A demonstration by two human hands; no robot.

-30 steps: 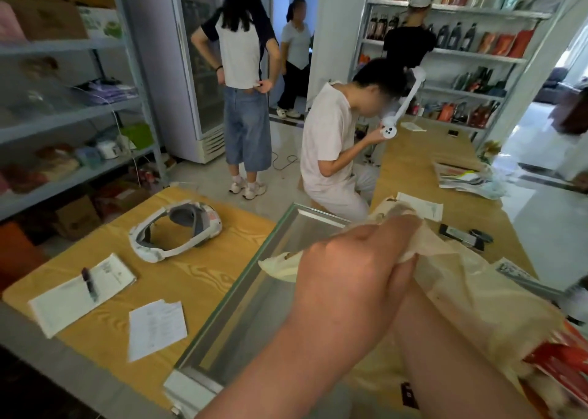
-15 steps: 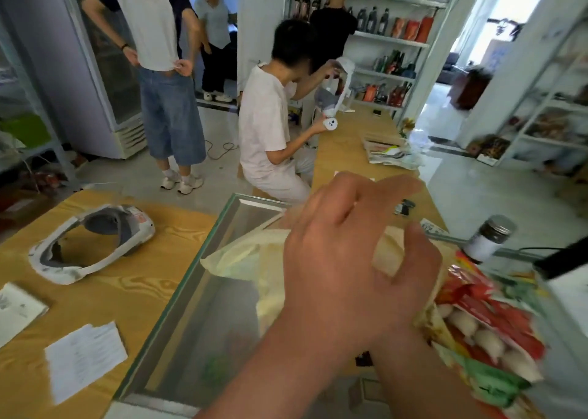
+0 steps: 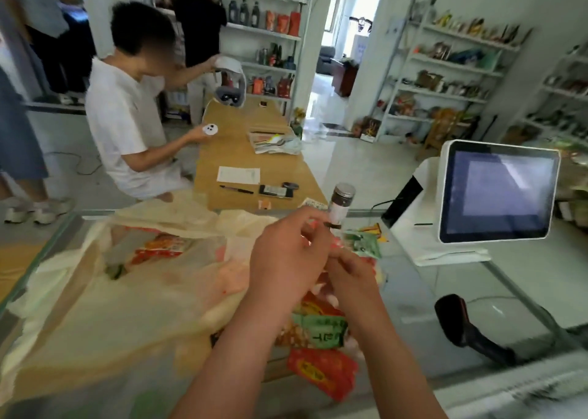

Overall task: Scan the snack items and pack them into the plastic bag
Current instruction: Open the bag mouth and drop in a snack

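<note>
- The plastic bag [image 3: 95,291], near left, is thin cream film, half see-through, creased, with a soft sheen.
- The snack packets [image 3: 321,372], near the middle, are glossy printed plastic wrap in red and green, wrinkled.
- The counter [image 3: 420,294] under them is smooth, reflective glass.
- The jar [image 3: 340,202], farther back, has a dull silver lid that looks like metal.
- The screen [image 3: 499,191], at right, has a glossy dark face in a smooth white plastic casing.
- The scanner [image 3: 461,326], near right, is black plastic with a faint shine.
- The table [image 3: 222,151], far, is light matt wood, and the sheet [image 3: 238,174] on it is matt white paper.
- The T-shirt [image 3: 117,116], far left, is matt white cloth.
</note>
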